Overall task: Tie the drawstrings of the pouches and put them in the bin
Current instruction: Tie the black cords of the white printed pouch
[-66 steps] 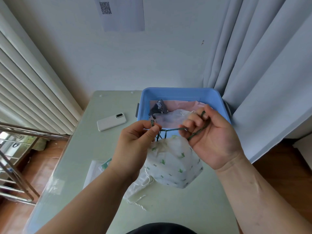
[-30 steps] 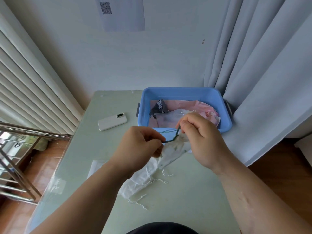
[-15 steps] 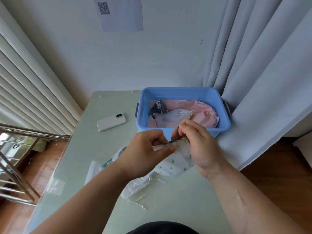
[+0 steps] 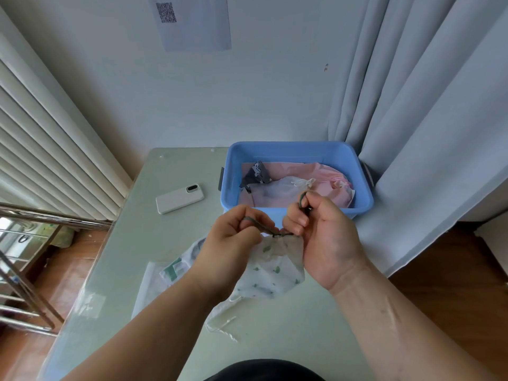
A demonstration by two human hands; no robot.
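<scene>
Green drawstring point(image 4: 264, 229): it ran taut between my hands, at the gathered mouth of the pouch.
Left hand point(image 4: 233, 243): my curled fingers pinched one end.
Right hand point(image 4: 324, 237): I gripped the other end, a loop showing above my fingers.
Pouch point(image 4: 270, 268): white, green-printed, hung over the table point(image 4: 165, 237), near the blue bin point(image 4: 297, 146).

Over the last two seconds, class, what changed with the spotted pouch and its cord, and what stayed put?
The left hand and right hand pulled the green cord taut; its loose loops drew tight at the neck of the spotted pouch. Both still pinch the cord. The blue bin and white phone stayed put.
</scene>
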